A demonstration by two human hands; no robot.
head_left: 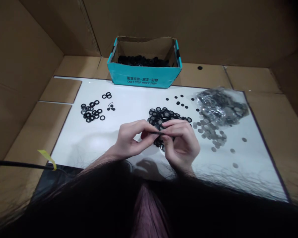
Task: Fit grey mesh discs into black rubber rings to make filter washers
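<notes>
My left hand [132, 137] and my right hand [182, 140] meet over the middle of the white board. Their thumbs and fingers pinch a thin dark piece [160, 133] between them. It shows edge-on, so its face and exact kind are hidden. Right behind and beneath the hands lies a heap of black rings with grey centres [166, 114], partly covered by my fingers. To the right of my right hand, loose grey discs [210, 130] spread out from a clear plastic bag [221, 105] filled with more of them.
At the back stands a teal cardboard box [144, 76] holding many black pieces. Black open rings [89, 114] lie at the left of the white board [131, 102]. Small black discs [182, 104] are scattered behind the heap. Cardboard walls surround the board; a black cable [17, 163] crosses at lower left.
</notes>
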